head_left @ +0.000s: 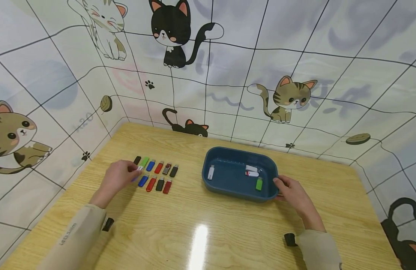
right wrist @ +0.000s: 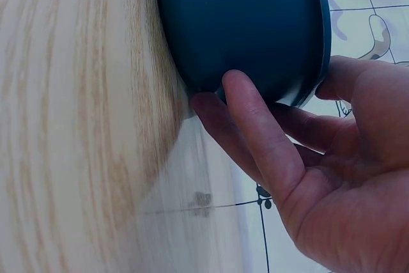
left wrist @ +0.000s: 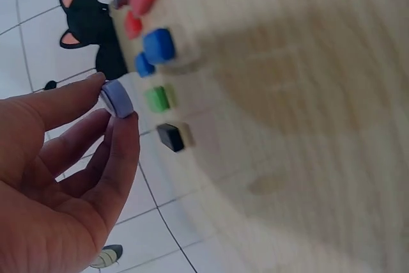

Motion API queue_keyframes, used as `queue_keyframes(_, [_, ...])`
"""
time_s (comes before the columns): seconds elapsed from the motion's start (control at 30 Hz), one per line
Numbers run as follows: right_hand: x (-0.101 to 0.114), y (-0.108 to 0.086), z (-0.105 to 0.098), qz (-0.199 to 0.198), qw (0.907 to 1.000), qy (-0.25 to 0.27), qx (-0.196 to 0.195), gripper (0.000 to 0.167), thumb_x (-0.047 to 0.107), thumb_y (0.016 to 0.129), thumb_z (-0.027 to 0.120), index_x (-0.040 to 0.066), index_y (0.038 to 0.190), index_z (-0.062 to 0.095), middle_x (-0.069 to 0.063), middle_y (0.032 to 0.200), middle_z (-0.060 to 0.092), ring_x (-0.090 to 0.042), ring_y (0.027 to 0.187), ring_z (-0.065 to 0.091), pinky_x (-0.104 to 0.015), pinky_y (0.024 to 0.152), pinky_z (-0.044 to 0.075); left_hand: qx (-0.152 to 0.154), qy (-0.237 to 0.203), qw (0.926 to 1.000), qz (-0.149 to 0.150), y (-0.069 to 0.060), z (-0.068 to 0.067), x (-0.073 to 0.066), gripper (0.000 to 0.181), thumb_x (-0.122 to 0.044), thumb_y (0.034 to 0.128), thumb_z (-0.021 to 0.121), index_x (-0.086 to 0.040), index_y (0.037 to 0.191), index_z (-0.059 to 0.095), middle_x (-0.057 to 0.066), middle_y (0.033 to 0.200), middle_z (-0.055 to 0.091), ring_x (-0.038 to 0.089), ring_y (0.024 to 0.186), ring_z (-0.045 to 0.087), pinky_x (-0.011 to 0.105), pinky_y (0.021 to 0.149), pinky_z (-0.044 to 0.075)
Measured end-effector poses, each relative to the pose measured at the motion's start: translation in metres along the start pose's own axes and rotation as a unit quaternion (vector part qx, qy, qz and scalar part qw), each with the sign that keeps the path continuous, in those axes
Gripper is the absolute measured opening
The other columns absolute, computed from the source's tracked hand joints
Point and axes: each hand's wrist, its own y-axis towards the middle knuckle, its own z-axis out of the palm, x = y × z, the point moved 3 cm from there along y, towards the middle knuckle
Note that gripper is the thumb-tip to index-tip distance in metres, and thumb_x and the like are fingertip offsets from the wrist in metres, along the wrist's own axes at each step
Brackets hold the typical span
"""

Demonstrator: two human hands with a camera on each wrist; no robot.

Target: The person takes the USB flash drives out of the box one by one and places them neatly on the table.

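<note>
- The left hand pinches a lilac stick between thumb and fingertips, above the left part of the table.
- The lilac stick is at the left end of two rows of USB sticks; whether it touches the table, I cannot tell.
- The back row, from left to right: a black stick, a light green stick, a blue stick, a red stick, a swivel stick and a dark stick.
- The front row, right of the lilac stick: a second blue stick, a second red stick, a second dark stick and a dark red stick.
- The right hand grips the right end of the tray, with fingers against its outer wall.
- The blue tray stands right of the rows, well apart from them.
- Inside it, a white stick lies alone near the left end.
- Toward the right end lie another white stick, a white-and-red stick just in front of it, and a bright green stick nearer the front wall.
- Behind the table hangs a cat-print backdrop.
</note>
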Motion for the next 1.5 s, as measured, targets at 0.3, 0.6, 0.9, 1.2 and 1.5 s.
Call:
queue_keyframes(0.3, [-0.002,0.000,0.000,-0.002,1.0000,-0.002,0.001,0.066,0.036,0.113,0.040,-0.014,0.155,0.030,-0.036,0.150,0.043,-0.044,0.128,0.056,-0.040,0.089,0.059,0.034,0.039,0.9986,-0.008,0.002,0.003,0.013,0.022,-0.016,0.0931,0.076,0.005,0.090,0.075,0.014,0.084,0.073,0.023,0.072,0.060,0.041,0.066,0.050])
queue_keyframes(0.6, [-0.001,0.000,0.001,-0.002,1.0000,-0.002,0.000,0.066,0.037,0.113,0.040,-0.013,0.155,0.030,-0.036,0.149,0.043,-0.043,0.127,0.058,-0.039,0.089,0.059,0.046,0.051,0.9975,-0.015,0.005,0.007,0.019,0.026,-0.016,0.0919,0.077,0.010,0.095,0.074,0.019,0.089,0.073,0.027,0.075,0.063,0.046,0.070,0.052])
queue_keyframes(0.9, [0.001,-0.002,0.001,0.001,1.0000,0.001,-0.001,0.067,0.038,0.113,0.042,-0.012,0.156,0.030,-0.035,0.148,0.044,-0.042,0.125,0.059,-0.038,0.089,0.059,0.057,0.045,0.9971,-0.021,0.006,0.006,0.018,0.026,-0.018,0.0928,0.075,0.008,0.094,0.074,0.014,0.085,0.071,0.023,0.071,0.058,0.037,0.064,0.047])
queue_keyframes(1.2, [0.001,-0.001,-0.001,-0.002,1.0000,-0.001,-0.003,0.065,0.036,0.112,0.043,-0.012,0.155,0.033,-0.034,0.145,0.049,-0.040,0.122,0.062,-0.035,0.088,0.059,0.057,0.044,0.9967,-0.037,0.007,0.001,0.016,0.029,-0.020,0.0983,0.070,0.009,0.101,0.074,0.016,0.090,0.072,0.024,0.073,0.061,0.039,0.065,0.051])
queue_keyframes(1.5, [0.001,-0.001,0.000,-0.004,1.0000,0.001,0.000,0.065,0.036,0.113,0.042,-0.013,0.154,0.032,-0.035,0.144,0.049,-0.039,0.121,0.063,-0.035,0.087,0.059,-0.031,0.026,0.9985,0.036,0.007,-0.012,-0.023,0.027,-0.017,0.0993,0.067,0.005,0.113,0.072,0.018,0.101,0.074,0.031,0.087,0.069,0.050,0.076,0.056])
